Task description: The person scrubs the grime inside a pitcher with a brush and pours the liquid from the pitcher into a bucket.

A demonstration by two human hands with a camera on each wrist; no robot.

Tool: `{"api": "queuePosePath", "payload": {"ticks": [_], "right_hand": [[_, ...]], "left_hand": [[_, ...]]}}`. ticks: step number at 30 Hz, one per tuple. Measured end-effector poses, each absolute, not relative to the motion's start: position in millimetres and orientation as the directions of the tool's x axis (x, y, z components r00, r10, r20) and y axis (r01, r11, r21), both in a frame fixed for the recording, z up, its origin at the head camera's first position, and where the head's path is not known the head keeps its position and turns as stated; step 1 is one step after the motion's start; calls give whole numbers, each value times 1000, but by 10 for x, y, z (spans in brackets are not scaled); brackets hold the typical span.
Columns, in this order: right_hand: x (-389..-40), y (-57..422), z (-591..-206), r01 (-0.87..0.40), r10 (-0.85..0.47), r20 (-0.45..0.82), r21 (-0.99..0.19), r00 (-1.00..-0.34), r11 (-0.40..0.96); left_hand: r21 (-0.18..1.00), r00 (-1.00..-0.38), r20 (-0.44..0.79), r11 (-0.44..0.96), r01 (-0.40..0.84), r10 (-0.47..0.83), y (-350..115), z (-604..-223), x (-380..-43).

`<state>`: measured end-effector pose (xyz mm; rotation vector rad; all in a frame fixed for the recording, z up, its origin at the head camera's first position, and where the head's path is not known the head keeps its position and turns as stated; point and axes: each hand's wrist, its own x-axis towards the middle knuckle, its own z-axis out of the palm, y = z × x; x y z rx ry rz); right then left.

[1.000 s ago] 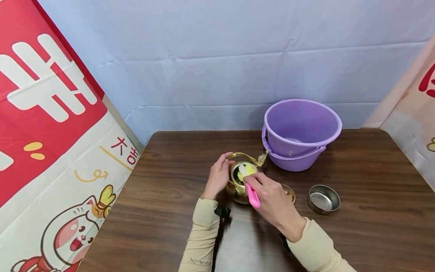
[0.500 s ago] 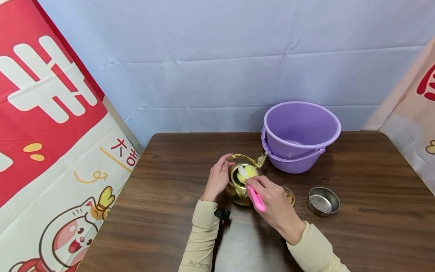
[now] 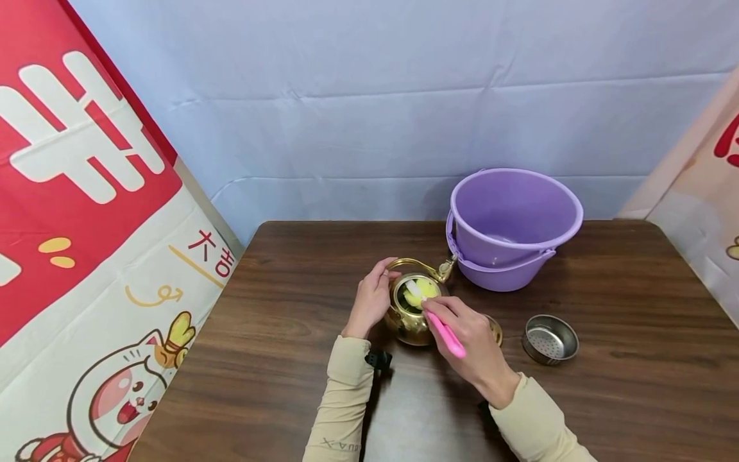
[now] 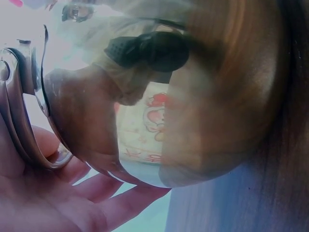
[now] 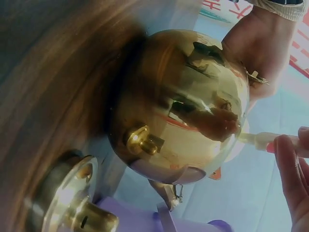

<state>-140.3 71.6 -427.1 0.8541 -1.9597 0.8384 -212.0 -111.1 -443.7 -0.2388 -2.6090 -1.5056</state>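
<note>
The left hand (image 3: 369,301) grips the gold kettle (image 3: 404,328) on its left side, at the foot of the raised handle (image 3: 411,261), some fingers lying along the body; the right hand (image 3: 470,340) pinches a pink-handled tool (image 3: 446,333), whose far end is at the kettle's open round mouth, where yellow and white show. The kettle stands upright near the middle of the table (image 3: 277,340). Just right of it, partly hidden by the right hand, lies a gold lid (image 5: 75,198), knob up. Farther right sits a round metal strainer (image 3: 550,340) with a perforated bottom. On the far right part stands a purple bucket (image 3: 491,258), bail lowered toward the near side. Pale blue cloth (image 3: 323,122) hangs beyond; a printed banner (image 3: 190,289) hangs left.
</note>
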Motion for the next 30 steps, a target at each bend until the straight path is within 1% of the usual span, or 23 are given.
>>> {"api": "queuePosePath", "payload": {"ticks": [7,12,18,22,26,28,30], "right_hand": [[-1439,731,-4288,-811,-207,880,-273,-428,517],[-1448,750,-4299,-812,-165,875,-331,-455,480],[-1475,766,-4309,-808,-124,856,-413,-502,421],[-1473,755,-4273,-783,-79,824,-497,-561,374],[-1405,739,-4147,-720,-47,742,-630,-668,291],[-1370,740,-4077,-674,-39,693,-686,-720,274],[-1354,747,-4026,-634,-35,652,-723,-758,273]], "left_hand": [[842,-981,175,504,193,84,-1111,-4420,-2115],[842,-980,182,501,198,82,-1112,-4414,-2121],[844,-983,167,504,183,78,-1112,-4418,-2117],[840,-983,170,511,184,74,-1112,-4424,-2117],[835,-981,179,516,190,72,-1111,-4425,-2115],[835,-981,182,514,193,72,-1112,-4427,-2117],[836,-980,186,513,197,72,-1113,-4428,-2119]]}}
